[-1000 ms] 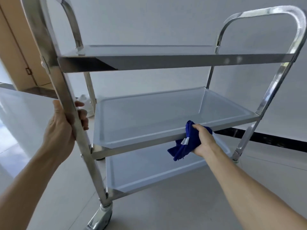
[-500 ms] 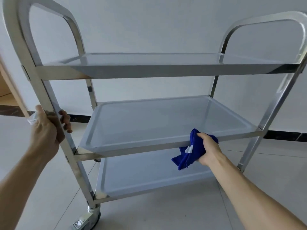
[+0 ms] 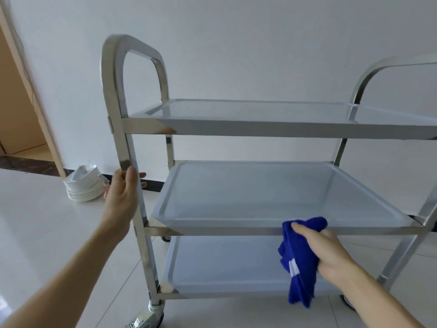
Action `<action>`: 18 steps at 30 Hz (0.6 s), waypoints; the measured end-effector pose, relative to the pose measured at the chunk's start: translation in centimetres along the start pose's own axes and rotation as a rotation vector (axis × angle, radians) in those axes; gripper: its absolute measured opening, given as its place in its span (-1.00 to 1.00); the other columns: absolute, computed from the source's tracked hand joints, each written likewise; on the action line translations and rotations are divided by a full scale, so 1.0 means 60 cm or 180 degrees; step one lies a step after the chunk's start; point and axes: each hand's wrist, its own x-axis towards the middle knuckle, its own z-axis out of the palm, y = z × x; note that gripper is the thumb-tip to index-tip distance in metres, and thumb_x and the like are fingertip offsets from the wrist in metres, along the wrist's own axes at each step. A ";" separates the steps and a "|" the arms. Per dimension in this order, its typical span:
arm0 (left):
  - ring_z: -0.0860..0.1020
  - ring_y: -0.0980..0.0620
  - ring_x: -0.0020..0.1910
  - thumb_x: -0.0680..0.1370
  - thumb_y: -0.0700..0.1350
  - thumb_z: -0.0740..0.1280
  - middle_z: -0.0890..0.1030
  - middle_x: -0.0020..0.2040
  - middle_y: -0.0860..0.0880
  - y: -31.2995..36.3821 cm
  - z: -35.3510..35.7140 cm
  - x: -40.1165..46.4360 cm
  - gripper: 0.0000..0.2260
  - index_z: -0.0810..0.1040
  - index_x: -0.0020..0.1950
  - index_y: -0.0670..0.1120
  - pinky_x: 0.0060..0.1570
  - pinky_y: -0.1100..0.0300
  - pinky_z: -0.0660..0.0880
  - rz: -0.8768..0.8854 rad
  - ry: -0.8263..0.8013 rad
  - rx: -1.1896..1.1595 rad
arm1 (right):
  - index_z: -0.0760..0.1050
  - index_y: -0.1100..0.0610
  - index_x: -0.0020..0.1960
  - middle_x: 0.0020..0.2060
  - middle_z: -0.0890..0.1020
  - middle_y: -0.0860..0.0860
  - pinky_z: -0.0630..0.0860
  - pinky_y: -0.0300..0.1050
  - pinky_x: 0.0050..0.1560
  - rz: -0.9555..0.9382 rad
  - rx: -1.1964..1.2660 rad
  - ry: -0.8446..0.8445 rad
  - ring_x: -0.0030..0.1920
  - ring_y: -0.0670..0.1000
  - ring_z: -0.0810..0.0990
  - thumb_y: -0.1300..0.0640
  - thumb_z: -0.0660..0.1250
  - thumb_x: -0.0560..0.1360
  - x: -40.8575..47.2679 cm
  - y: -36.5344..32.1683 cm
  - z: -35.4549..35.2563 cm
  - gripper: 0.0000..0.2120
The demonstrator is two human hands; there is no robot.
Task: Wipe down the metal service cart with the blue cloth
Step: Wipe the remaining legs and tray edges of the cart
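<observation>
1. The metal service cart stands on the tiled floor by a white wall.
2. The left hand has its grip wrapped round the cart's near left post.
3. The right hand clutches the bunched blue cloth against the middle shelf's front edge.
4. A stack of white plates sits on the floor behind.

Pale tiled floor under the wheeled cart and, seemingly, 1 plate stack.

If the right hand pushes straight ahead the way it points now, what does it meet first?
Likely the front rim of the middle shelf: the right hand already holds the blue cloth at that edge. Past the rim, the shelf surface looks bare; depth is uncertain.
</observation>
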 end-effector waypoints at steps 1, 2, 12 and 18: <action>0.54 0.19 -0.07 0.66 0.14 0.12 0.56 -0.06 0.08 -0.001 -0.001 0.001 -0.76 0.42 0.11 -0.01 0.02 0.08 0.45 0.0029 -0.0035 0.0088 | 0.52 0.35 0.12 -0.10 0.67 0.38 0.61 0.35 -0.08 -0.0358 -0.0212 -0.0050 -0.21 0.27 0.69 0.16 0.43 0.53 -0.018 -0.011 0.028 -0.72; 0.53 0.14 -0.09 0.66 0.10 0.15 0.53 -0.10 0.07 -0.002 -0.003 0.002 -0.79 0.41 0.08 -0.02 -0.03 0.10 0.43 0.0050 -0.0071 0.0208 | 0.51 0.28 0.11 -0.11 0.68 0.32 0.63 0.35 -0.04 -0.0808 -0.0444 -0.0091 -0.20 0.22 0.70 0.12 0.43 0.54 -0.038 -0.029 0.061 -0.73; 0.46 0.04 -0.20 0.62 -0.22 0.27 0.50 -0.17 0.01 0.001 -0.010 -0.012 -0.87 0.37 0.02 0.00 -0.18 0.15 0.41 0.0128 -0.0104 0.0712 | 0.26 0.03 0.46 0.26 0.44 0.06 0.41 0.15 0.06 -0.5174 -0.3674 0.0830 0.15 0.20 0.47 -0.30 0.36 0.45 -0.136 -0.278 0.425 -0.28; 0.44 0.15 -0.25 0.60 -0.24 0.26 0.44 -0.18 0.06 0.005 -0.009 -0.010 -0.89 0.39 0.06 -0.07 -0.19 0.16 0.40 0.0172 0.0019 0.0889 | 0.25 0.23 0.41 0.23 0.52 0.12 0.33 0.27 0.20 -0.4427 -0.4798 0.0627 0.20 0.21 0.49 -0.53 0.26 0.34 -0.094 -0.234 0.526 -0.02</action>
